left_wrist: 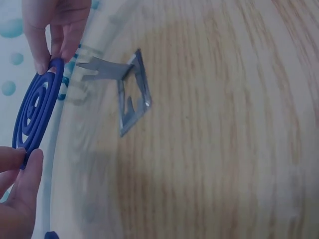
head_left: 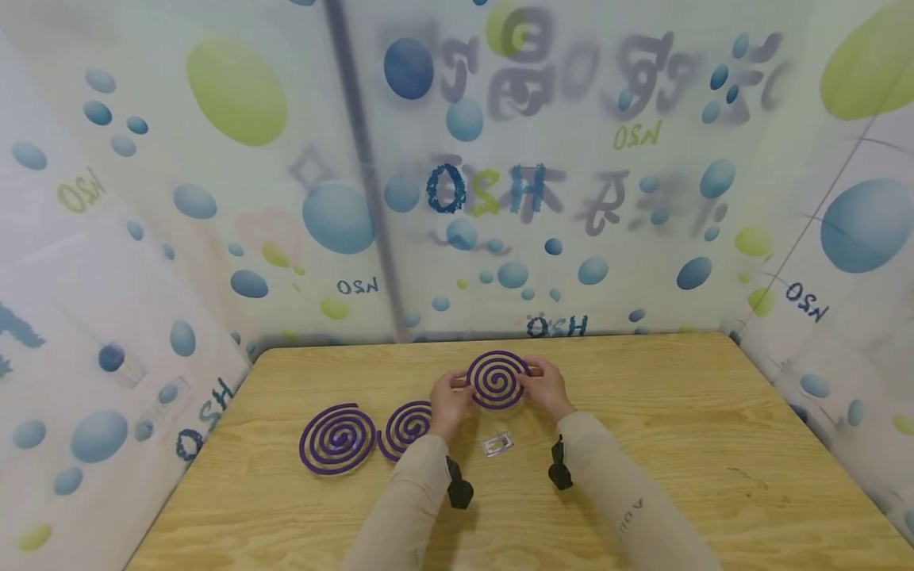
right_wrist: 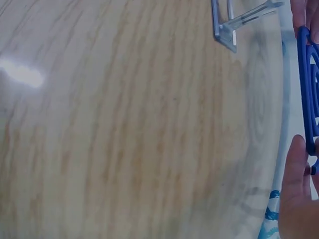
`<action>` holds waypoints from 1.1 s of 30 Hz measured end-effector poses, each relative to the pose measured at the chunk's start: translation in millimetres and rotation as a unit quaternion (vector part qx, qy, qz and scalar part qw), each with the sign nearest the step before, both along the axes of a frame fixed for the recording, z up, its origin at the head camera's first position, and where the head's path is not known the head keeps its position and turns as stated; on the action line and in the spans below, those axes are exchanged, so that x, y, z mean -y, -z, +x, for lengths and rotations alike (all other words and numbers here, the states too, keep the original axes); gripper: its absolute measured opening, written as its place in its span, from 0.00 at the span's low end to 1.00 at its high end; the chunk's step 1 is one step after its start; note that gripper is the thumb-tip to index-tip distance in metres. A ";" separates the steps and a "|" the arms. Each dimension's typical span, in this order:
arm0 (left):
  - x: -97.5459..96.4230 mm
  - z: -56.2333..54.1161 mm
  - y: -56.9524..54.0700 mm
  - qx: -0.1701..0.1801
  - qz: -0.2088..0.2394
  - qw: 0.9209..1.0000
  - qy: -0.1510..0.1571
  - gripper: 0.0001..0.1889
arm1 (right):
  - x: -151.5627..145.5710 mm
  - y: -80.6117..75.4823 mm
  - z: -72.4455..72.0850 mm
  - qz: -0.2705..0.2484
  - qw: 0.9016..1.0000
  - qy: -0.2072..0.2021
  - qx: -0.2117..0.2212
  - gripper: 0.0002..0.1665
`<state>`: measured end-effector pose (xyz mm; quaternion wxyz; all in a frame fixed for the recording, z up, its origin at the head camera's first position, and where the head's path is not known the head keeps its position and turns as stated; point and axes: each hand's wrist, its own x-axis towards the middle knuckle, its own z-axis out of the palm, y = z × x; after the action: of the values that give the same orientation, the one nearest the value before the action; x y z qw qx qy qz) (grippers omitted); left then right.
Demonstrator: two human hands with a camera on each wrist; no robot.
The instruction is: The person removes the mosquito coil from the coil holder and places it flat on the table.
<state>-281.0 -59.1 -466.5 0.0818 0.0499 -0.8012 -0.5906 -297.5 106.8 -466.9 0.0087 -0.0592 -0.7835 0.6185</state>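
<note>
A purple mosquito coil (head_left: pixel 497 381) is raised above the table, its flat spiral face turned toward the head camera. My left hand (head_left: pixel 450 403) pinches its left edge between thumb and fingers. On the opposite edge, my right hand (head_left: pixel 546 386) grips it the same way. The left wrist view shows the coil (left_wrist: pixel 34 107) tilted nearly on edge between both hands. Below it a small metal coil stand (head_left: pixel 497 444) lies on the wood, with a forked prong bent up from its frame (left_wrist: pixel 134 94). Neither hand touches the stand.
Two more purple coils lie on the left of the wooden table (head_left: pixel 685 444): a larger-looking coil (head_left: pixel 341 438) and another coil (head_left: pixel 412 428) partly hidden by my left hand and sleeve. A printed curtain (head_left: pixel 464 262) hangs behind the table and at both sides.
</note>
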 end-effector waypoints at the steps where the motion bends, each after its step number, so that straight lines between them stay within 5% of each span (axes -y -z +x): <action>1: -0.2 -0.4 0.2 -0.002 -0.014 1.000 0.004 0.17 | -0.8 1.9 -0.2 0.001 1.000 0.002 0.004 0.21; 12: -2.0 -1.3 7.9 -0.033 -0.104 0.993 0.045 0.16 | -8.0 15.3 1.1 0.011 0.999 0.007 0.039 0.20; 33: -6.7 -2.9 14.7 -0.005 -0.111 0.993 0.031 0.18 | -15.8 22.3 1.7 0.054 0.998 0.017 0.013 0.16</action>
<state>-283.9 -52.3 -481.2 0.0728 0.0126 -0.8626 -0.5004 -295.8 122.7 -489.2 0.0122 -0.0800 -0.8146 0.5743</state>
